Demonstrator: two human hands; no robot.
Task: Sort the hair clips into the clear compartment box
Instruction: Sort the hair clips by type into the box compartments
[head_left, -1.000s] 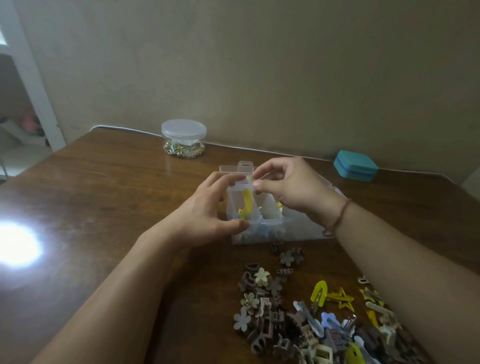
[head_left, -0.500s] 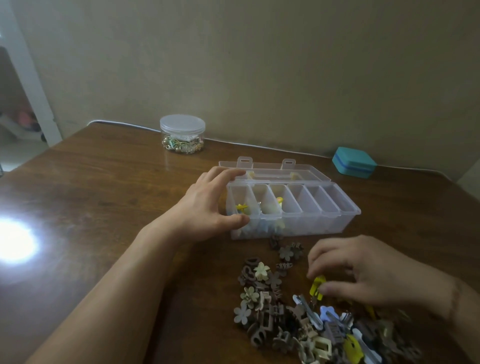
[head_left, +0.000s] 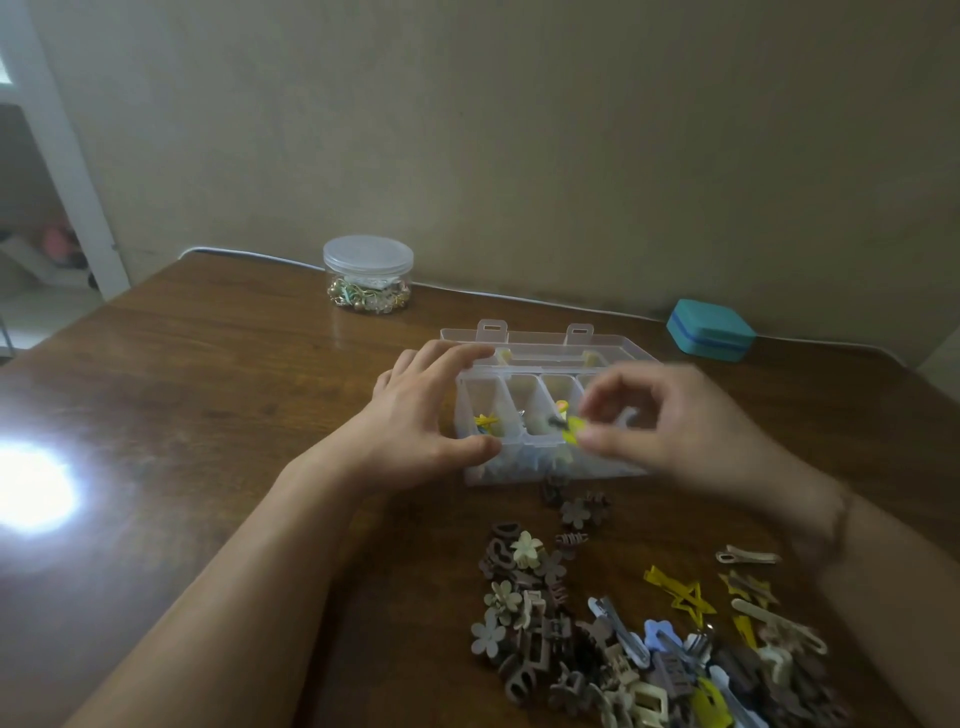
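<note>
The left hand (head_left: 415, 415) grips the clear box (head_left: 524, 415) at mid-frame by its left end. The right hand (head_left: 670, 421), blurry, pinches a yellow clip (head_left: 574, 430) over the box; half a second ago it was down at the clip pile (head_left: 649, 639).

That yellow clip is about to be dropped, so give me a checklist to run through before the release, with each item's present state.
1. Right hand pinches the yellow clip: ok.
2. Left hand steadies the clear compartment box at its left end: ok.
3. Lid lies open behind the box: ok.
4. Clip sits over the right compartment: cannot tell, the hand is blurred.
5. Yellow clips already in the left compartment: ok.
6. More clips wait in the pile: ok.
</note>
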